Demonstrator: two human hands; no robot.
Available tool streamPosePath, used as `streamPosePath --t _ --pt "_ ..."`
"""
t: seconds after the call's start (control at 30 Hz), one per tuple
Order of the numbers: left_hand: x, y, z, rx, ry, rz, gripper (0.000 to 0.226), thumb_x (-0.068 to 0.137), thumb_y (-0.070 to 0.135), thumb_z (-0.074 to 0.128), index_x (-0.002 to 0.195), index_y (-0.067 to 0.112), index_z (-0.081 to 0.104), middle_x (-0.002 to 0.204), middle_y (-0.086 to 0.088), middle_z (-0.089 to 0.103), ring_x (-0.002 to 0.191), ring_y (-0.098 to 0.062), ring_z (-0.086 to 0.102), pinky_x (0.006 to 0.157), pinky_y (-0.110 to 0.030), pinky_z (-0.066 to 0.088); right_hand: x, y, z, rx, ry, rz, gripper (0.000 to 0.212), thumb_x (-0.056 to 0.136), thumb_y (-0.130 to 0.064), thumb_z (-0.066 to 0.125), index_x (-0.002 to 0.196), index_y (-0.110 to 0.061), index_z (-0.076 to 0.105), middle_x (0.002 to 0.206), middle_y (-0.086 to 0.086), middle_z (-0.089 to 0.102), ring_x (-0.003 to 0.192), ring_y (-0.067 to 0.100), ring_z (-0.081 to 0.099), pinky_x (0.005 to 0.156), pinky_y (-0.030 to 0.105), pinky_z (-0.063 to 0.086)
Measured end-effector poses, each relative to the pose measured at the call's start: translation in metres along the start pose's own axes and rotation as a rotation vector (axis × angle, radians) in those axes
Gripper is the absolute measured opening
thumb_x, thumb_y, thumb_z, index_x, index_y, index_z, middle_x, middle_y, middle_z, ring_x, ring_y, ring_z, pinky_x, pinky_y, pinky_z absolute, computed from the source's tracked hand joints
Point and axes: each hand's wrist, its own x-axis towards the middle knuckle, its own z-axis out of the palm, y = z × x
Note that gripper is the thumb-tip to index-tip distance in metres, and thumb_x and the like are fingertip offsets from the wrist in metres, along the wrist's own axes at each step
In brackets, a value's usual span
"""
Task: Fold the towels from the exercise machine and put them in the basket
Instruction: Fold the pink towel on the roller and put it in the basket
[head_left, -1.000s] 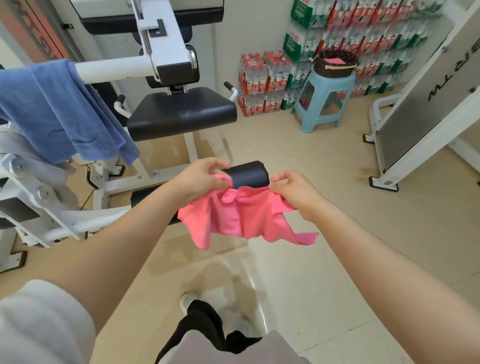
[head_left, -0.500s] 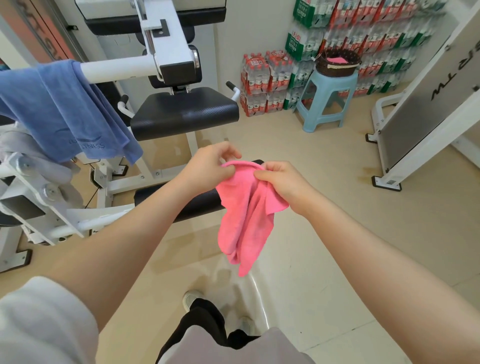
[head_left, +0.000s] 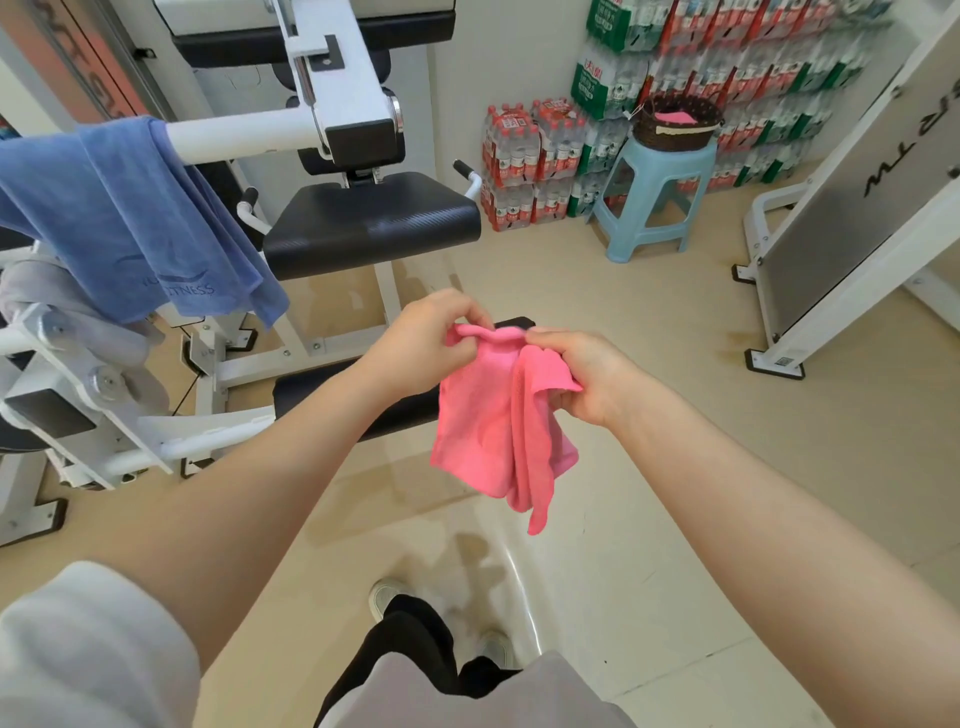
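A small pink towel (head_left: 488, 421) hangs folded in half in front of me, above the floor. My left hand (head_left: 426, 348) pinches its top left edge and my right hand (head_left: 582, 379) grips its top right edge and a loose flap. A blue towel (head_left: 130, 218) drapes over the white arm of the exercise machine (head_left: 332, 93) at the left, with a grey towel (head_left: 57, 296) below it. The dark woven basket (head_left: 675, 127) sits on a light blue stool (head_left: 649, 197) at the back right; something pink lies inside it.
The machine's black seat pad (head_left: 369, 221) and a black roller pad (head_left: 343, 395) are just beyond my hands. Packs of bottled water (head_left: 530, 161) are stacked along the back wall. Another white machine frame (head_left: 857, 218) stands at the right. Beige floor lies between me and the stool.
The towel was stretched wide between my hands; my hands came together and it now hangs doubled. My right hand has shifted lower on the right edge.
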Motion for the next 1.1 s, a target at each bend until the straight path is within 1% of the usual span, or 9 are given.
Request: streamPosePath --t 0.13,0.27,0.4,0.6,0.7,0.77,0.9,1.0,1.1 --pt "0.003 -0.005 0.008 -0.034 0.081 -0.145 0.019 0.090 0.009 0.048 0.091 0.010 0.067 0.087 0.002 0.063 0.081 -0.013 0.054 0.069 -0.025 0.040 0.002 0.002 0.005 -0.129 0.057 -0.131 0.012 0.093 -0.010 0.051 0.089 -0.022 0.051 0.068 -0.004 0.051 0.055 0.007 0.050 0.051 0.022 0.043" --pt "0.004 -0.004 0.018 -0.349 0.154 -0.341 0.034 0.094 0.025 0.050 0.089 -0.006 0.064 0.074 -0.011 0.052 0.066 -0.018 0.043 0.057 -0.028 0.033 -0.005 0.001 0.008 0.009 -0.237 -0.118 0.022 0.095 -0.011 0.042 0.078 -0.015 0.054 0.058 -0.005 0.060 0.048 0.005 0.058 0.045 0.017 0.048" --pt "0.002 0.005 0.019 -0.616 0.175 -0.454 0.026 0.093 0.027 0.052 0.091 0.007 0.069 0.074 -0.006 0.060 0.061 -0.013 0.050 0.055 -0.025 0.039 -0.010 0.003 0.008 0.115 -0.445 -0.126 0.032 0.087 0.006 0.030 0.092 -0.011 0.056 0.075 0.004 0.070 0.062 0.014 0.069 0.055 0.022 0.056" --pt "-0.004 0.003 0.022 -0.687 0.048 -0.513 0.016 0.093 0.023 0.052 0.085 0.013 0.062 0.071 -0.005 0.055 0.060 -0.015 0.047 0.055 -0.025 0.038 0.000 0.009 0.021 -0.610 -0.077 -0.507 0.019 0.080 -0.011 0.070 0.071 -0.019 0.055 0.056 -0.007 0.059 0.050 0.003 0.055 0.051 0.020 0.046" --pt "-0.004 0.000 0.023 -0.824 0.121 -0.557 0.016 0.093 0.017 0.047 0.086 0.013 0.061 0.074 -0.008 0.054 0.067 -0.019 0.050 0.060 -0.027 0.041 0.004 0.012 0.023 -0.984 0.195 -0.829 0.017 0.078 -0.029 0.071 0.069 -0.018 0.062 0.076 -0.006 0.047 0.075 0.009 0.049 0.069 0.025 0.038" --pt "-0.004 -0.004 0.022 -0.934 0.193 -0.572 0.016 0.094 0.015 0.046 0.090 0.013 0.062 0.086 -0.013 0.055 0.079 -0.023 0.051 0.068 -0.029 0.042 0.003 0.014 0.021 -0.971 0.128 -0.984 0.018 0.079 -0.028 0.064 0.071 -0.012 0.063 0.083 -0.004 0.049 0.082 0.017 0.052 0.073 0.027 0.040" --pt "-0.009 -0.009 0.022 -1.094 0.195 -0.476 0.019 0.096 0.016 0.048 0.102 0.008 0.063 0.097 -0.018 0.055 0.087 -0.025 0.050 0.075 -0.029 0.043 -0.006 0.012 0.024 -0.863 -0.163 -0.867 0.009 0.086 -0.018 0.058 0.077 -0.015 0.059 0.060 -0.015 0.056 0.060 -0.001 0.049 0.063 0.020 0.039" --pt "-0.013 -0.007 0.025 -1.132 0.141 -0.413 0.026 0.095 0.016 0.048 0.111 0.000 0.062 0.099 -0.017 0.060 0.086 -0.021 0.055 0.074 -0.025 0.046 -0.001 0.012 0.030 -0.831 -0.048 -0.861 0.017 0.086 -0.017 0.062 0.072 -0.025 0.057 0.061 -0.016 0.055 0.062 -0.006 0.050 0.063 0.014 0.036" --pt "-0.015 -0.011 0.026 -1.092 0.126 -0.386 0.032 0.095 0.014 0.048 0.118 -0.005 0.059 0.110 -0.021 0.060 0.094 -0.024 0.053 0.077 -0.029 0.044 0.005 0.014 0.032 -0.808 0.114 -0.821 0.025 0.083 -0.027 0.065 0.065 -0.012 0.055 0.056 -0.007 0.046 0.057 0.006 0.042 0.058 0.023 0.034"
